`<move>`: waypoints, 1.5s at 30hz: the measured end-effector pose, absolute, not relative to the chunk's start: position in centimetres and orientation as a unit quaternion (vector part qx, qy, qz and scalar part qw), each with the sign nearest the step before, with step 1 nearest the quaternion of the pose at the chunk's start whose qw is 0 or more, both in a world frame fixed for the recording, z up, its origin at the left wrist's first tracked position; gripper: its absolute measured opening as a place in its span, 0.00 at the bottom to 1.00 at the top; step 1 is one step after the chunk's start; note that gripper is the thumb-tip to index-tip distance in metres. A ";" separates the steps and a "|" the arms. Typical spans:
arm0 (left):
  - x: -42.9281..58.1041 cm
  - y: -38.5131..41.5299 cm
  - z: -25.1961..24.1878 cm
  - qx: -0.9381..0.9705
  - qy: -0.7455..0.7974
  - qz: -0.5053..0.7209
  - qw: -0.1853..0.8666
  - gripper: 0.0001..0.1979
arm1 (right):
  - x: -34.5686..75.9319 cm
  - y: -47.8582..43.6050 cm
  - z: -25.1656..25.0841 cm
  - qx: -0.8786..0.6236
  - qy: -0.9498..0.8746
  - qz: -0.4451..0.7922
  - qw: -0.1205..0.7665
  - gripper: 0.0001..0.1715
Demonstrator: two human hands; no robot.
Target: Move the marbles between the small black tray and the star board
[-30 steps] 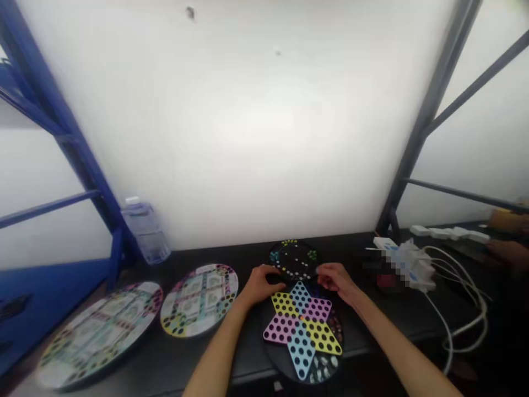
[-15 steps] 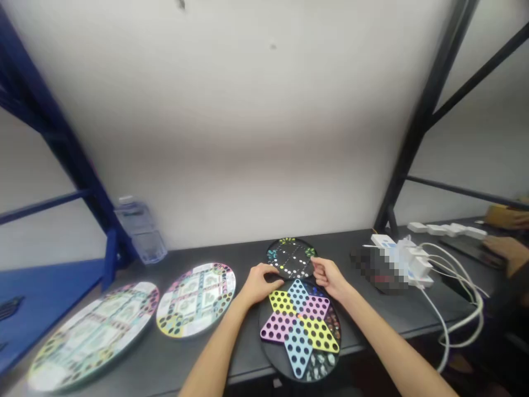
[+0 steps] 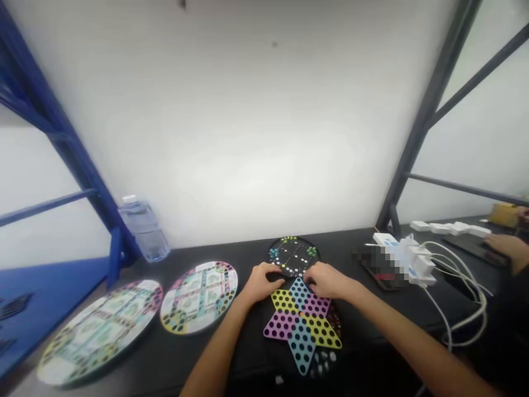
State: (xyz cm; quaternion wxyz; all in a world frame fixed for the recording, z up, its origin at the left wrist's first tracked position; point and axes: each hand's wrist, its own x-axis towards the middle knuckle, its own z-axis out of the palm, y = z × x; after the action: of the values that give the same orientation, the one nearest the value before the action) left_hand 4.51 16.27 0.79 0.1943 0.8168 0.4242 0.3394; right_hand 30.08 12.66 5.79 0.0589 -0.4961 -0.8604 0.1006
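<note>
My left hand (image 3: 262, 282) rests with curled fingers at the near edge of a round black board (image 3: 294, 253), which has small coloured marbles around its rim. My right hand (image 3: 326, 280) sits on the other side of that edge, its fingertips by the top point of a six-pointed star board (image 3: 301, 331) in yellow, pink and blue with black holes. The star lies on a dark round base (image 3: 326, 364). My hands hide the place where the boards meet. I cannot tell whether either hand holds anything.
Two round printed game boards (image 3: 198, 298) (image 3: 99, 331) lie to the left on the black table (image 3: 248, 259), with a plastic water bottle (image 3: 144, 231) behind them. To the right are a white power strip (image 3: 407, 259), white cables, and a co-worker's hand (image 3: 506, 245). Blue and grey metal frames stand at the sides.
My right hand has moved left and down, over the star's top point, closer to my left hand. The view has shifted slightly.
</note>
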 end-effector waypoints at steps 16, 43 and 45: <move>4.4 16.4 0.7 0.832 0.405 0.308 0.221 0.17 | 33.2 14.6 0.7 -0.370 -0.404 0.589 0.594 0.11; 4.4 16.4 0.4 0.822 0.406 0.350 0.193 0.15 | 31.5 13.6 6.1 -0.450 -0.880 0.139 0.056 0.15; 4.4 16.5 0.3 0.823 0.405 0.348 0.194 0.15 | 31.8 14.2 5.8 -0.456 -0.863 0.181 0.118 0.12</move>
State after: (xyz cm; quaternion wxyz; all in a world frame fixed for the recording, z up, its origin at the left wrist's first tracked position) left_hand 4.40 16.46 0.31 0.1945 0.8229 0.4049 0.3480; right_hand 31.83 14.18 5.81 0.1180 -0.4561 -0.8633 0.1812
